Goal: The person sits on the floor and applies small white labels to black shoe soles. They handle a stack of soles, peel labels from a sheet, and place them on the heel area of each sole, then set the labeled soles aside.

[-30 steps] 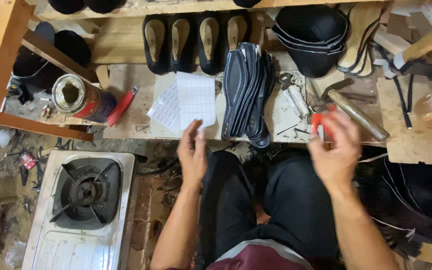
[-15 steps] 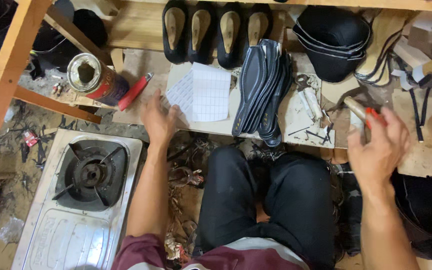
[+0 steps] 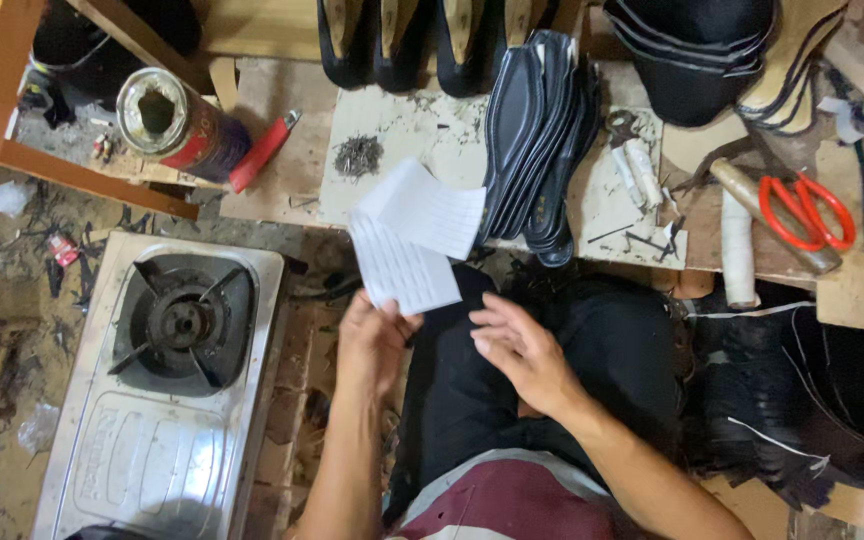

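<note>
My left hand (image 3: 374,338) pinches the lower corner of a folded sheet of white lined paper (image 3: 414,232) and holds it up over my lap, in front of the low wooden workbench (image 3: 282,160). My right hand (image 3: 520,352) hovers empty beside it, fingers spread, a short way from the paper. Red-handled scissors (image 3: 807,210) lie on the bench at the right, across a hammer. A small heap of tacks (image 3: 358,155) sits on the pale board where the paper lay.
A stack of dark shoe insoles (image 3: 537,140) lies mid-bench, with black shoe uppers on lasts (image 3: 402,40) behind. An open tin can (image 3: 177,122) and a red lighter (image 3: 264,152) stand left. A single-burner gas stove (image 3: 167,385) sits on the floor left of my legs.
My left hand picked the lined paper off the bench and drew it toward my lap. My right hand left the scissors on the bench and came back toward the paper.
</note>
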Tool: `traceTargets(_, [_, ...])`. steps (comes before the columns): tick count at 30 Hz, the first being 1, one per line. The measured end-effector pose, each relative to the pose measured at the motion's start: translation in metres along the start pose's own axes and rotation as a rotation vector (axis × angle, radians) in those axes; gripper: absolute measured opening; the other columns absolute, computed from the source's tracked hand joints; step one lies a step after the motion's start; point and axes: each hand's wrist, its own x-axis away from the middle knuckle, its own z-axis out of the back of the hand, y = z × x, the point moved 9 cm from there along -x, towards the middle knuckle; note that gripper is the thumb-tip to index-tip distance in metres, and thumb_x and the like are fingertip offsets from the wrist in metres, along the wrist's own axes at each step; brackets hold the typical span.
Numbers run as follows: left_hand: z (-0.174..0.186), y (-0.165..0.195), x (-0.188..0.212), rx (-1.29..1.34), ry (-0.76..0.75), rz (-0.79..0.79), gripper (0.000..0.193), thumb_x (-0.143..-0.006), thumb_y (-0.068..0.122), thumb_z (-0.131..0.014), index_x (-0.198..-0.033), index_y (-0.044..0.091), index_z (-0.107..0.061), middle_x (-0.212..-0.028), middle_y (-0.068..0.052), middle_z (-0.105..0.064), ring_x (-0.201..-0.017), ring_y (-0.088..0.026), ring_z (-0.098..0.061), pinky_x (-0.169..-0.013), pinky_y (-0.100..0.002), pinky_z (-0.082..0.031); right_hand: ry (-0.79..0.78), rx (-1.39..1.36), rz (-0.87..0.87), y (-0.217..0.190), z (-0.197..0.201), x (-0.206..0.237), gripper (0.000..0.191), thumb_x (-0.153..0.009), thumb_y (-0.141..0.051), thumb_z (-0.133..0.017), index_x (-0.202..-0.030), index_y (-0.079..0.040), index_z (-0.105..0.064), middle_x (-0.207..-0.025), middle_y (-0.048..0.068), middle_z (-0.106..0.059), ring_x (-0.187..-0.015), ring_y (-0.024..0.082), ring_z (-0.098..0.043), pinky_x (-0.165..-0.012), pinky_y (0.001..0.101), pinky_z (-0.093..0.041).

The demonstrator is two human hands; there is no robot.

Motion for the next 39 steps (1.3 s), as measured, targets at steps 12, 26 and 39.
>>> traceTargets(12, [0.028,-0.035,0.067,-0.28,-0.193,0.414,0.041,-0.089,0.015,-0.067,-0.126,-0.001,-0.065,-0.111,-0.006,-0.076,-0.099,-0.016,-0.071,-0.089,-0.034,-0.056,-0.007,-0.207,-0.034,0.021,-0.018,-0.037,0.054,-0.093,0.004,-0.064,-0.145,0.003,-0.052,-0.111,0.012,-0.069,-0.094,0.012,-0.066,-0.084,0.0263,-0.056])
traceTargets(26, [0.015,-0.049,0.069,-0.238,-0.218,0.296,0.028,-0.094,0.005,-0.065,-0.12,-0.004,-0.07,-0.108,-0.009,-0.076,-0.093,-0.015,-0.071,-0.085,-0.032,-0.057,0.161,0.681,0.397,-0.087,-0.012,0.043,0.028,-0.087,-0.007,-0.076,-0.114,0.0,-0.072,-0.106,0.011,-0.068,-0.092,0.02,-0.068,-0.079,0.0313,-0.056])
traceTargets(39, [-0.021,-0.059,0.083,-0.371,-0.51,0.213,0.026,-0.096,0.006,-0.07,-0.118,0.006,-0.057,-0.112,0.002,-0.067,-0.103,-0.006,-0.06,-0.093,-0.025,-0.05,-0.004,0.822,0.474,-0.086,-0.013,0.057,0.026,-0.082,-0.016,-0.078,-0.104,-0.003,-0.074,-0.107,0.009,-0.071,-0.097,0.028,-0.065,-0.084,0.0395,-0.05])
